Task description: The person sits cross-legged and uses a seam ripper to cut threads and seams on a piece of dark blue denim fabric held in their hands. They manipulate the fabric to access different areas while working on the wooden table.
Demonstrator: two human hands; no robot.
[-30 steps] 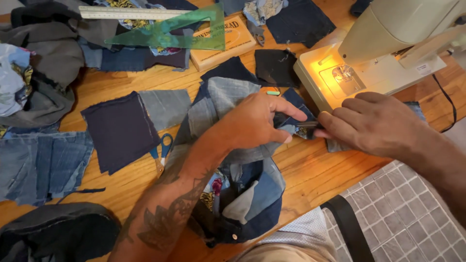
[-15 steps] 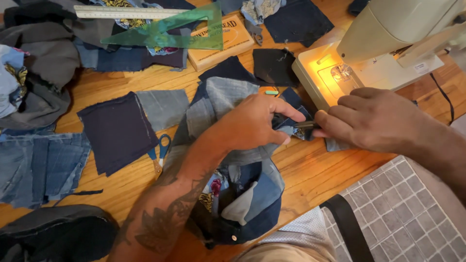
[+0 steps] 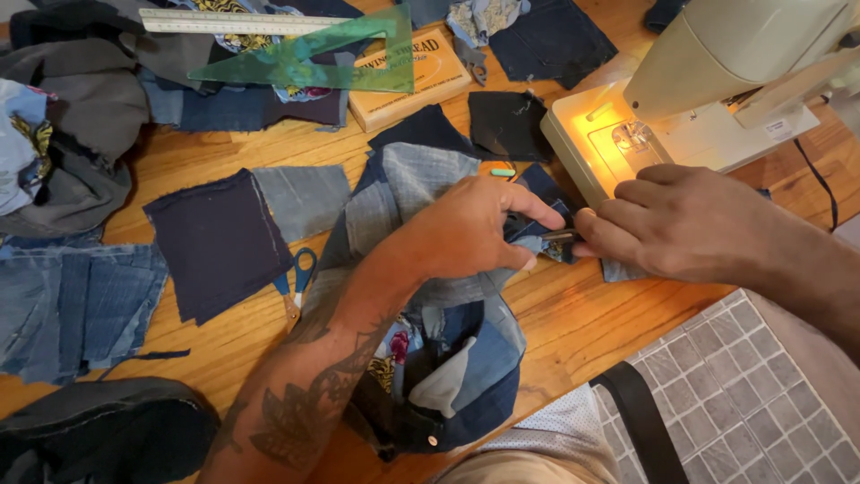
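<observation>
My left hand [image 3: 470, 235] presses and pinches a patchwork of denim pieces [image 3: 421, 296] on the wooden table [image 3: 573, 323], in front of a white sewing machine [image 3: 717, 81] with its lamp lit. My right hand [image 3: 672, 224] grips the dark denim edge of the same patchwork just right of the left thumb. A thin metal piece, maybe a pin or a small tool [image 3: 557, 236], shows between the two hands; which fingers hold it is hidden. The patchwork hangs off the table's near edge.
Blue-handled scissors [image 3: 294, 280] lie left of my forearm beside a dark navy fabric square [image 3: 219, 242]. Denim scraps [image 3: 72, 305] pile at the left. A green set square [image 3: 313, 58], a ruler [image 3: 242, 22] and a wooden box [image 3: 421, 76] sit at the back.
Both hands stay on the denim; the right hand has slid slightly left, closer to the left thumb. The view has shifted a little.
</observation>
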